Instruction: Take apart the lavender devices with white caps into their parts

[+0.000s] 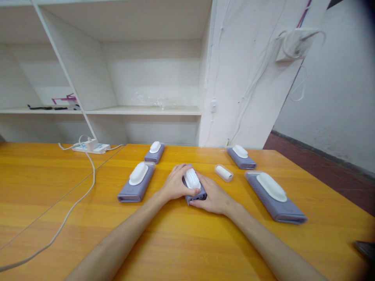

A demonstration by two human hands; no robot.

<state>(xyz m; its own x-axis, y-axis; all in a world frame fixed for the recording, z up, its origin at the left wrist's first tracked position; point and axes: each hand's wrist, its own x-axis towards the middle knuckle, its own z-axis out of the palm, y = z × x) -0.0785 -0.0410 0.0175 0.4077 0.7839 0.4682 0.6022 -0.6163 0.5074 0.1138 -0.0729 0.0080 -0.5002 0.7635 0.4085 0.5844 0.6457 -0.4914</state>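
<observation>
In the middle of the table, a purple-grey box-shaped device [202, 194] sits between my two hands. On its top lies a white piece with ridges on its upper face [192, 178]. My left hand [175, 182] is closed around this white piece, thumb on the near side and fingers on the far side. My right hand [215, 195] grips the purple-grey device along its right side, its thumb at the near end where dark openings show. My fingers hide parts of both things.
Similar purple-grey devices with smooth white oval pieces on top lie left [133, 191], far left [155, 152], far right [241, 157] and right [278, 201]. A small white cylinder in a clear case [224, 173] lies nearby. A power strip [91, 146] trails a white cable [94, 171].
</observation>
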